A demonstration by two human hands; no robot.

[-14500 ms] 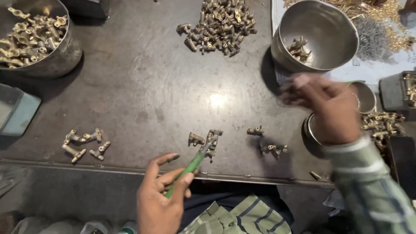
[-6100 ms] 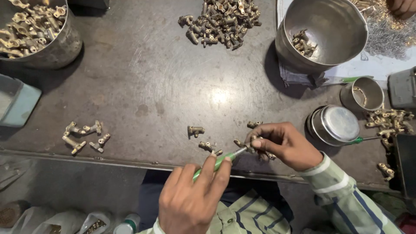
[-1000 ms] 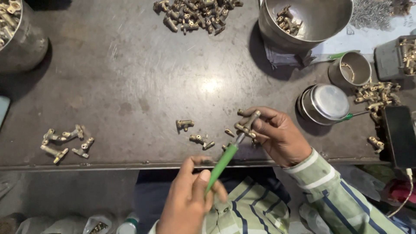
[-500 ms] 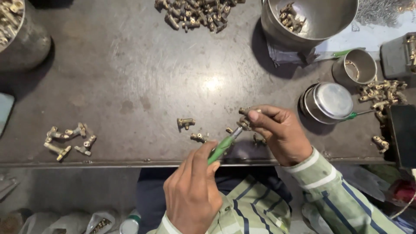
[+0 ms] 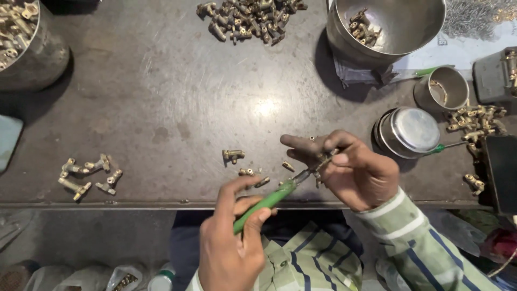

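Left hand (image 5: pixel 231 242) is gripping a green-handled screwdriver (image 5: pixel 266 202), fingers closed round the handle, tip pointing up-right. Right hand (image 5: pixel 350 170) is pinching a small brass fitting (image 5: pixel 323 159) between thumb and fingers, just above the near edge of the dark metal table (image 5: pixel 161 108). Screwdriver tip is meeting the fitting. Loose brass parts (image 5: pixel 89 175) are lying at near left.

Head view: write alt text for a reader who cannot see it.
The left hand holds a green-handled screwdriver, its tip at a small brass fitting pinched in the right hand, above a dark metal table strewn with brass fittings.
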